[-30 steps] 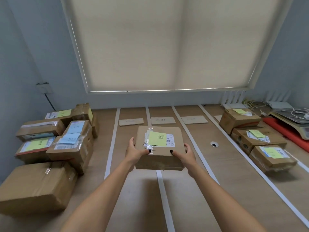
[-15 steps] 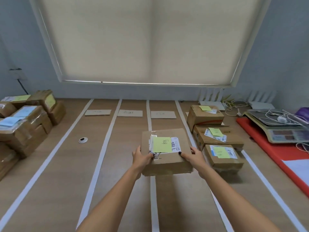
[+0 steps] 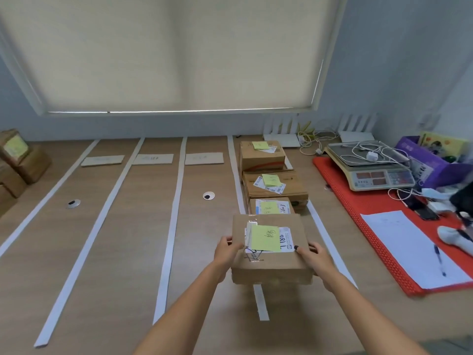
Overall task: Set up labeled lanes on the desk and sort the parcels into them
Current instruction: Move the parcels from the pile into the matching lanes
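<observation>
Both hands, left (image 3: 226,252) and right (image 3: 316,257), clamp the box (image 3: 271,262) above the tape (image 3: 261,301); lowered here, it could straddle lanes.

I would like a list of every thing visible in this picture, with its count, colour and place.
held parcel: 1, brown, above the near end of the rightmost lane
row parcels: 3, brown, rightmost lane
unsorted parcels: several, brown, far left
tape strips: several, white, along the desk
lane labels: 3, cardboard, far end
scale: 1, beige, on the red mat
paper sheet: 1, white, with a pen
left hand, right hand: gripping the held parcel
</observation>
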`<control>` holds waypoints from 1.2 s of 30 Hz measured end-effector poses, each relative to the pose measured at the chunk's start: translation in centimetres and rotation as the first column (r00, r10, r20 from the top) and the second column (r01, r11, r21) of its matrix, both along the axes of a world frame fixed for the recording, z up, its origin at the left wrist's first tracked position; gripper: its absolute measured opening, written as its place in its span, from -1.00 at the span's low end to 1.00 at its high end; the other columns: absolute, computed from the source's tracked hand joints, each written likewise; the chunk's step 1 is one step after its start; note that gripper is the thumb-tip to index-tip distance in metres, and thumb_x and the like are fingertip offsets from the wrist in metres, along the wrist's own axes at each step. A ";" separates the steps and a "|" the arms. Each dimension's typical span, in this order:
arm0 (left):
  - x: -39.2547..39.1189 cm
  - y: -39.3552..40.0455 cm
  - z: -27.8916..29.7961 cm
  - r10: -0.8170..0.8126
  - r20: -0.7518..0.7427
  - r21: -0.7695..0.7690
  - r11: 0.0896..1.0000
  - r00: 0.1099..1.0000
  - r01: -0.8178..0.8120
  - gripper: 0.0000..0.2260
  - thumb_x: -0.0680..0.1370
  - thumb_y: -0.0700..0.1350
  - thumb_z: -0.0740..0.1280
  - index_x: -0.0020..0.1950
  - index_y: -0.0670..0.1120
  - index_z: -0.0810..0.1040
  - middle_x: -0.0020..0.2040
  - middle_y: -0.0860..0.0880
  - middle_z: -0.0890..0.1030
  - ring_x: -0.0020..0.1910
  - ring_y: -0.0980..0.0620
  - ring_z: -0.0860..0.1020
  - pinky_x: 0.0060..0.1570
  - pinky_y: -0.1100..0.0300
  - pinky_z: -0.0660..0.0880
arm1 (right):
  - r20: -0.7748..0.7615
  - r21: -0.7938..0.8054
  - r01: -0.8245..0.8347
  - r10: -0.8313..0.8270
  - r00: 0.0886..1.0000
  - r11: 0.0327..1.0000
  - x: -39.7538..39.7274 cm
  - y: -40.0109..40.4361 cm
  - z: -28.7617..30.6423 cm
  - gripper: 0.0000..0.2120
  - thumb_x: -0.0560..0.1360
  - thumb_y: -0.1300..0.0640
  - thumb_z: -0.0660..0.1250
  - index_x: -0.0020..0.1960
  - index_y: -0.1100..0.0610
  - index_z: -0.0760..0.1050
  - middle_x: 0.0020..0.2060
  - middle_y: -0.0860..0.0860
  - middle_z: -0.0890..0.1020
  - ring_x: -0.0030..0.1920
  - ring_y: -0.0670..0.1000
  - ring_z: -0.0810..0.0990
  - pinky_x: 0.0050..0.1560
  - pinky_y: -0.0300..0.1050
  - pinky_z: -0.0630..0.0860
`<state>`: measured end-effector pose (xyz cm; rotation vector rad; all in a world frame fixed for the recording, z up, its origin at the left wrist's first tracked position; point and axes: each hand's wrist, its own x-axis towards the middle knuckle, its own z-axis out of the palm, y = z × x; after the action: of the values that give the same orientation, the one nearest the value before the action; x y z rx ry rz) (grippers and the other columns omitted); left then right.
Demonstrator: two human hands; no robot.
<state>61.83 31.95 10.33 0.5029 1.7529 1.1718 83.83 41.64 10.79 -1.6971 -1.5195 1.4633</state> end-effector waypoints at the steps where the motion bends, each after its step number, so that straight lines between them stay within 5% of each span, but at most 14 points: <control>1: 1.0 0.3 -0.3 -0.017 0.008 -0.019 1.000 1.000 0.017 -0.76 0.55 -0.14 0.27 0.19 -0.08 0.37 0.21 -0.06 0.49 0.14 -0.02 0.48 0.01 0.12 0.47 | 0.009 -0.014 0.011 -0.011 1.000 1.000 1.0 0.2 -0.3 -0.54 0.45 0.02 0.36 0.31 0.09 0.40 0.06 -0.01 0.52 0.03 0.02 0.53 -0.10 -0.11 0.46; 5: 4.2 1.9 -1.7 -0.069 0.034 -0.072 0.995 0.997 0.072 -0.81 0.55 -0.18 0.21 0.16 -0.08 0.40 0.19 -0.06 0.51 0.17 -0.05 0.47 0.16 0.04 0.44 | 0.033 -0.009 0.043 -0.042 0.999 0.999 4.0 1.5 -1.6 -0.54 0.45 0.08 0.35 0.33 0.11 0.40 0.20 0.05 0.53 0.05 0.03 0.52 -0.01 -0.11 0.44; 9: 5.9 3.3 -3.0 -0.133 0.054 -0.110 0.984 0.990 0.139 -0.76 0.53 -0.20 0.19 0.19 -0.10 0.43 0.21 -0.09 0.50 0.20 -0.09 0.46 0.02 0.08 0.40 | 0.092 -0.007 0.033 -0.033 0.995 0.999 4.7 3.9 -2.3 -0.35 0.47 0.09 0.36 0.47 0.17 0.20 0.43 0.09 0.33 0.39 0.11 0.33 0.30 -0.02 0.31; 12: 6.0 4.2 -3.6 -0.123 0.114 -0.123 0.983 0.986 0.136 -0.74 0.54 -0.22 0.18 0.22 -0.11 0.42 0.23 -0.08 0.48 0.22 -0.09 0.44 0.04 0.05 0.45 | 0.109 -0.049 -0.011 0.016 0.994 0.999 4.4 5.5 -3.0 -0.31 0.47 0.11 0.36 0.50 0.17 0.13 0.47 0.09 0.25 0.45 0.13 0.25 0.37 0.00 0.24; 28: 5.0 6.3 -4.2 -0.135 0.111 -0.206 0.966 0.985 0.156 -0.71 0.58 -0.15 0.15 0.30 -0.06 0.37 0.26 -0.06 0.42 0.20 -0.09 0.42 0.15 -0.03 0.50 | 0.175 -0.120 -0.069 0.090 0.980 0.990 3.3 6.9 -4.1 -0.32 0.49 0.16 0.33 0.51 0.14 0.09 0.47 0.11 0.25 0.43 0.15 0.26 0.36 0.01 0.26; 36: 0.6 5.3 -1.1 -0.204 -0.078 -0.138 0.972 0.976 0.192 -0.52 0.57 -0.11 0.19 0.48 -0.08 0.19 0.41 -0.12 0.33 0.29 -0.06 0.38 0.23 0.07 0.40 | 0.285 0.175 -0.040 -0.012 0.958 0.984 0.5 6.2 0.3 -0.39 0.45 0.20 0.37 0.43 0.18 0.21 0.34 0.18 0.41 0.26 0.20 0.44 0.14 0.00 0.41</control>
<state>62.47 37.28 9.26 0.6455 1.7973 0.9016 84.36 47.85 11.08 -1.8490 -1.7564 1.0825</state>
